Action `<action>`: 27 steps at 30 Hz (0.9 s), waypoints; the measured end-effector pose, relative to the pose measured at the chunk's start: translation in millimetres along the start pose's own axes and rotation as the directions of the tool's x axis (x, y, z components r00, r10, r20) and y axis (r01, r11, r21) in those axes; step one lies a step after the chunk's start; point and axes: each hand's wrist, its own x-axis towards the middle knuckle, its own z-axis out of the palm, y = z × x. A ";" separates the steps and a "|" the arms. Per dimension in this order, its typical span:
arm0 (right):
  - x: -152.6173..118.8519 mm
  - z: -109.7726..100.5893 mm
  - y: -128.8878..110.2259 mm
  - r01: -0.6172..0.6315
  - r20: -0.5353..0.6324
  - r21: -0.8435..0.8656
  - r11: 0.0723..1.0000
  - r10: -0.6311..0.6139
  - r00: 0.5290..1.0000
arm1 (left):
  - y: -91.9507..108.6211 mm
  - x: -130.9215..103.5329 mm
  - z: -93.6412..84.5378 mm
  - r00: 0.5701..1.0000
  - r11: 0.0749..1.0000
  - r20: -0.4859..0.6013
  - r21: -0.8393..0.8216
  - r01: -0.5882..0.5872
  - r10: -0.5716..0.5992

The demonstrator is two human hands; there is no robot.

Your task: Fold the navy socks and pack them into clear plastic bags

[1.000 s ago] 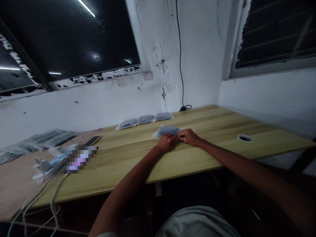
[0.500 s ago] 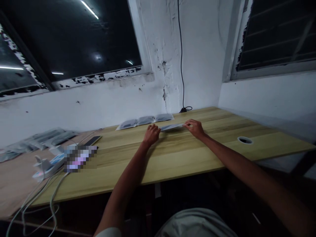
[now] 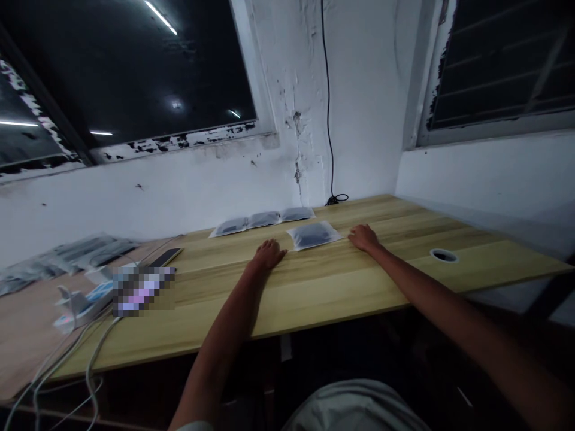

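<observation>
A frosted plastic pouch [image 3: 314,235] with something dark inside lies flat on the wooden table, between my two hands. To its left, my left hand [image 3: 269,254] rests palm down, fingers apart and nothing in them. My right hand [image 3: 363,237] is low over the table just right of the pouch, a small gap away. It is also empty, its fingers loosely bent and not closed on anything. Behind the pouch, three similar pouches [image 3: 263,219] lie side by side in a row along the wall.
On the left are a power strip [image 3: 83,308] with plugs and cables, a dark phone [image 3: 166,258], a blurred-out bright item [image 3: 144,291] and a heap of grey bags [image 3: 72,257]. A cable hole [image 3: 444,255] is at the right. A black cord [image 3: 331,149] hangs down the wall.
Both hands have let go of the pouch, which now lies flat on the table. My left hand has drawn back to the left and nearer; my right hand has shifted slightly right.
</observation>
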 end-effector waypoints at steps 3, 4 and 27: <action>0.6 -1.1 -3.2 -0.075 0.046 -0.072 0.995 0.078 0.996 | -7.6 2.4 5.4 0.999 1.000 0.031 -0.023 -0.018 0.019; 0.9 -1.4 -4.6 -0.077 0.064 -0.068 0.995 0.082 0.995 | -8.1 2.8 5.8 1.000 1.000 0.022 -0.022 -0.017 0.018; -17.1 -3.6 -41.4 0.239 -0.099 0.226 0.944 -0.222 0.970 | 63.7 -6.2 -28.4 0.977 0.970 -0.117 0.188 -0.156 0.180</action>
